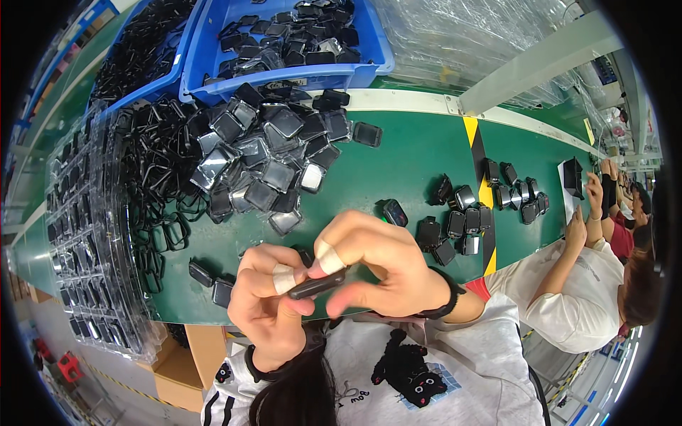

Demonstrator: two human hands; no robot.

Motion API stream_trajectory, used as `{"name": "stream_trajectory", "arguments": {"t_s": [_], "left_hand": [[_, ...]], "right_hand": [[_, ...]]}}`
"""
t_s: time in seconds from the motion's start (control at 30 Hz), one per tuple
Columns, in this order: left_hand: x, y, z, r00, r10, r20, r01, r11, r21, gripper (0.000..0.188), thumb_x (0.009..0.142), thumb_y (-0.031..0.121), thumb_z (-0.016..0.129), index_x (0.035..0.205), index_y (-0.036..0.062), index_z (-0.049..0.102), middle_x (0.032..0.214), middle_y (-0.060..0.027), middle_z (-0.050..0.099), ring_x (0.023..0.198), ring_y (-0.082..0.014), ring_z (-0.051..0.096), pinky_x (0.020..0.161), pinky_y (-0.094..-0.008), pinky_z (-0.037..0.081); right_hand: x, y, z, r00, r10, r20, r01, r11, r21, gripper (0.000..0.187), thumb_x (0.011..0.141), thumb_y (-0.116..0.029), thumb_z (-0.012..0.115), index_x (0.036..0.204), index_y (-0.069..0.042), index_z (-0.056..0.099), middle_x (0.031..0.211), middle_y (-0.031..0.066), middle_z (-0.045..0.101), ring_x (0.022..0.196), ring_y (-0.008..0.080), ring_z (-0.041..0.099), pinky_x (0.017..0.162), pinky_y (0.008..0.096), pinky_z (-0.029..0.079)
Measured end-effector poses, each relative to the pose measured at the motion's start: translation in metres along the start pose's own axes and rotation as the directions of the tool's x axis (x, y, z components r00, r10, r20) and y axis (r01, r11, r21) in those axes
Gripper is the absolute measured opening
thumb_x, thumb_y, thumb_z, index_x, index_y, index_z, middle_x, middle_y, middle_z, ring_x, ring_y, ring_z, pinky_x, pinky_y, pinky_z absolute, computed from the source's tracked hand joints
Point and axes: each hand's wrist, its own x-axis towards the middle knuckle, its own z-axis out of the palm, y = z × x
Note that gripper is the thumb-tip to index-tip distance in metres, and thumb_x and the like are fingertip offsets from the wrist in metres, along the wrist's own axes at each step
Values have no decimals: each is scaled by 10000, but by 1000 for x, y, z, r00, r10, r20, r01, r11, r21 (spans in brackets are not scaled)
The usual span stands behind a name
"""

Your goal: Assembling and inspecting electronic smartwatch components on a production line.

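Note:
In front of my chest I hold a small, dark, round-cornered case (317, 285), seen nearly edge-on. My left hand (267, 292) pinches its left end between thumb and fingers. At the other end, my right hand (389, 268) bends over it, a fingertip pressed to its top edge and the thumb close below. White tape wraps a finger on each hand. Just beyond the hands lies a single dark watch-like piece (394, 212). Left of them, two more black pieces (201, 272) rest by the table's near edge.
A heap of glossy black square pieces (277, 175) covers the green table's (398, 163) left half, beside loose black frames (167, 233) and stacked clear trays (85, 284). Blue bins (284, 77) stand behind. Black cases (465, 221) group at right, near striped tape. A co-worker (575, 284) sits further right.

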Motion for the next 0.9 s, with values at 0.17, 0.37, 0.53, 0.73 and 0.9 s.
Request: {"name": "stream_trajectory", "arguments": {"t_s": [0.17, 0.37, 0.53, 0.73, 0.9], "left_hand": [[5, -3, 6, 1000, -26, 16, 27, 994, -103, 184, 810, 27, 711, 937, -4, 581, 832, -94, 547, 790, -198, 572, 604, -263, 471], [0, -3, 4, 997, -73, -30, 69, 990, -123, 132, 833, -48, 649, 930, 11, 582, 826, -96, 550, 731, -202, 584, 563, -256, 463], [0, -8, 11, 992, -33, -121, 13, 987, -162, 159, 811, 26, 691, 910, 15, 566, 807, -85, 534, 715, -219, 568, 593, -287, 428], [0, 18, 6, 995, 19, -96, 10, 959, 284, 328, 763, -114, 644, 1054, 4, 549, 902, -132, 580, 757, -219, 590, 644, -299, 485], [13, 43, 4, 966, 133, 222, -239, 790, 565, 527, 655, -244, 527, 1110, 2, 427, 887, -127, 553, 774, -227, 581, 661, -272, 503]], "right_hand": [[-6, -5, -4, 992, 123, -42, -121, 992, 41, 344, 690, 20, 789, 1003, 2, 646, 943, 112, 595, 859, 212, 596, 713, 320, 483], [-6, -15, 8, 993, -3, -122, -17, 987, -161, 284, 690, 10, 783, 947, 11, 663, 842, 116, 592, 771, 219, 607, 635, 304, 475], [-3, -12, 19, 970, -170, -175, 116, 952, -285, 246, 687, -4, 775, 903, 33, 662, 795, 97, 582, 672, 214, 549, 572, 300, 432], [3, -4, 4, 993, -53, -102, 37, 987, -154, 331, 700, -46, 788, 985, 13, 630, 915, 116, 619, 773, 254, 591, 667, 311, 470], [-2, -12, 2, 999, -52, 6, 52, 972, -228, 427, 681, -15, 777, 1067, 25, 598, 976, 139, 629, 892, 283, 605, 736, 358, 504]]}}
